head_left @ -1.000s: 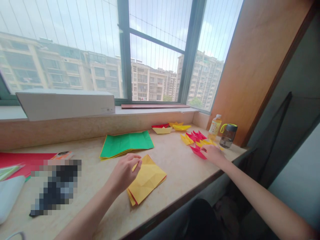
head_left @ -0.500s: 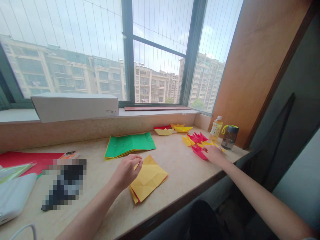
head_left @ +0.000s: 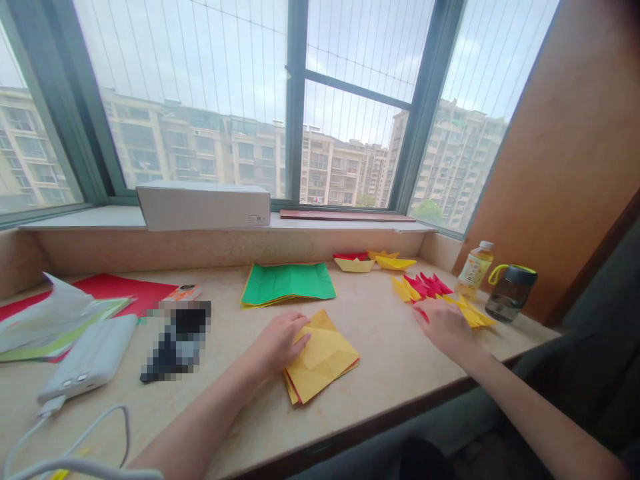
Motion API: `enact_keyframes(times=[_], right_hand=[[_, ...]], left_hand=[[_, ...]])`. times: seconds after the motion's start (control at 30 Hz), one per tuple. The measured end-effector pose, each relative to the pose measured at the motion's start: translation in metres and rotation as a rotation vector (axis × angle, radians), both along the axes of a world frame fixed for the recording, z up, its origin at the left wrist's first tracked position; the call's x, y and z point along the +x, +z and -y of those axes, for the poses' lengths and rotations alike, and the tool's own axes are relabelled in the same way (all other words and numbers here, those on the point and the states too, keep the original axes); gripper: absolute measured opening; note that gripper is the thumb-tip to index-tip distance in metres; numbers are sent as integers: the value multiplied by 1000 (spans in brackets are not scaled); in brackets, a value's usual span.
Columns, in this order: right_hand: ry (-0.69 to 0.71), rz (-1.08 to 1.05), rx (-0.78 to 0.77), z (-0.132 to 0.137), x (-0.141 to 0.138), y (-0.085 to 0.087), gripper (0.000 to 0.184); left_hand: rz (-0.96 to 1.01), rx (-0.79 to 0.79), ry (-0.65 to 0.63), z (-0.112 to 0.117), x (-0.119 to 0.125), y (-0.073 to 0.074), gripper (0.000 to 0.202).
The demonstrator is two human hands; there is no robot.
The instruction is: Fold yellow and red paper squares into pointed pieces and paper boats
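Note:
Square sheets of folded yellow paper [head_left: 325, 353] lie in a small stack with red edges showing below. My left hand [head_left: 285, 340] rests at the stack's left corner, fingers laid over it and thumb apart. Farther right, my right hand [head_left: 445, 327] curls down over a pink paper boat [head_left: 423, 315], which it mostly hides. Red paper boats [head_left: 431, 285] and a yellow paper boat [head_left: 405, 289] sit just beyond those fingers. More yellow folded boats [head_left: 475, 312] spread to the right of the hand.
Green sheets [head_left: 290, 281] lie behind the stack. More paper boats [head_left: 395, 264] line the back wall. A drink bottle [head_left: 475, 270] and a dark cup [head_left: 511, 293] stand at right. A white power bank [head_left: 90, 360] with cable and red paper [head_left: 125, 293] are at left.
The view has swung left, so things appear farther right. My left hand has settled onto the yellow stack. My right hand has come over the pink boat and now covers most of it.

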State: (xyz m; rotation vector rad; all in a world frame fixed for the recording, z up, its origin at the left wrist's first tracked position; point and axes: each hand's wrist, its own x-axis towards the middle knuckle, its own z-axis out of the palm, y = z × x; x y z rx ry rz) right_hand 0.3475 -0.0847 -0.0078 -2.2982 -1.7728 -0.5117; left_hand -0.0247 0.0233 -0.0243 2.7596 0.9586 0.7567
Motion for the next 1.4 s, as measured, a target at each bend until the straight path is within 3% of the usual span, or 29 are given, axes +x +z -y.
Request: enact_keyframes(times=[0.13, 0.27, 0.37, 0.7, 0.9, 1.13, 1.3, 1.4], right_hand=[[440, -158, 29, -25, -66, 1, 23], [691, -306, 6, -74, -125, -2, 20], [815, -403, -52, -104, -146, -10, 18], [855, -684, 10, -106, -132, -43, 39], [813, -854, -1, -108, -143, -41, 38], [718, -972, -5, -108, -132, -35, 21], [691, -951, 92, -112, -127, -33, 16], [627, -1090, 143, -114, -127, -32, 19]], left_hand=[[-33, -3, -4, 5, 1, -1, 27], [-85, -37, -9, 12, 2, 5, 30], [-134, -63, -15, 15, 2, 7, 31], [-165, -78, -36, 17, 1, 1, 28], [-141, -73, -6, 13, 0, 1, 33], [83, -17, 177, 2, -5, -2, 47], [176, -34, 276, -4, -7, -9, 57], [268, -69, 327, -4, -5, -8, 64]])
